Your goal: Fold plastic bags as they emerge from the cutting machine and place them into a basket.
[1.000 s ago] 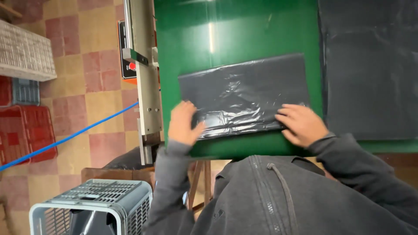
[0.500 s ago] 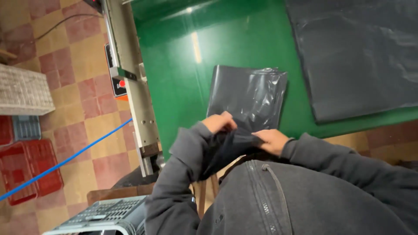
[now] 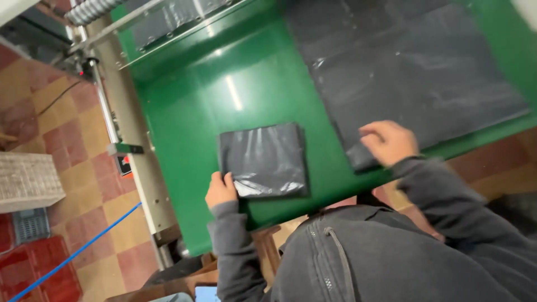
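Touching folded black bag (image 3: 263, 159), flat sheet (image 3: 414, 78)

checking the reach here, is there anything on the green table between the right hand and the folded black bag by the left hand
Nothing visible. Between the right hand, on the corner of the flat black sheet, and the folded black bag under the left hand, only bare green table shows.

Green table (image 3: 251, 89) (folded bag (image 3: 263, 159), flat sheet (image 3: 414, 72))
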